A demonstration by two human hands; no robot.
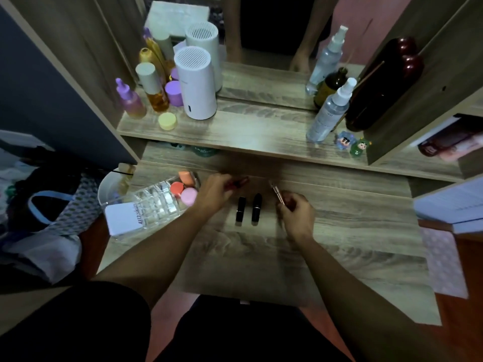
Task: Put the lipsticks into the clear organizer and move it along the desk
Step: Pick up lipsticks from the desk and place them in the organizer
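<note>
Two black lipsticks (241,209) (256,208) lie side by side on the wooden desk (352,231), between my hands. My left hand (215,194) is closed around a dark red lipstick (241,181) just right of the clear organizer (154,202). The organizer sits at the desk's left end and holds orange and pink round items and a white card. My right hand (296,212) grips a thin rose-gold lipstick (277,193) that points up and away from me.
A raised shelf (248,134) behind the desk carries a white cylinder (194,84), bottles and jars on the left, spray bottles (329,113) and small figurines (352,145) on the right. A mirror stands behind. A white bowl (111,186) and bags lie left of the desk.
</note>
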